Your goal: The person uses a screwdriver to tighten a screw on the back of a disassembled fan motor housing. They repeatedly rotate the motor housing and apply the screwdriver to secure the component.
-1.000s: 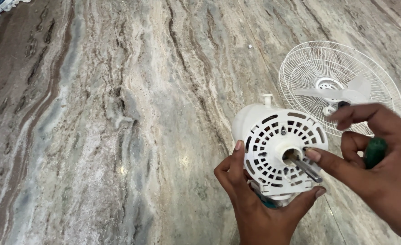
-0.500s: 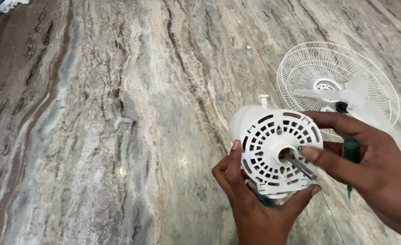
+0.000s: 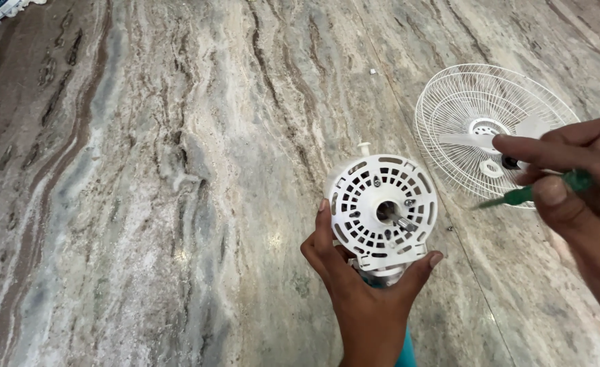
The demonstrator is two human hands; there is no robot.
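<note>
The left hand [image 3: 364,285] clasps the white motor housing [image 3: 383,211]; the right hand [image 3: 578,197], pinching a green screwdriver [image 3: 531,194], is right of it, tip pointing left.

In my left grip [image 3: 364,285] the motor housing [image 3: 383,211] looks like smooth white plastic with a dull, matt face, pierced by slots; the short shaft [image 3: 398,219] at its middle is bare metal with a slight shine. The screwdriver [image 3: 538,191] in my right grip [image 3: 575,183] has a green handle of clear, glossy plastic. The fan guard [image 3: 493,132] is thin wire coated white. Under it all the floor [image 3: 178,170] is polished stone, veined grey and brown, with a soft sheen.
</note>
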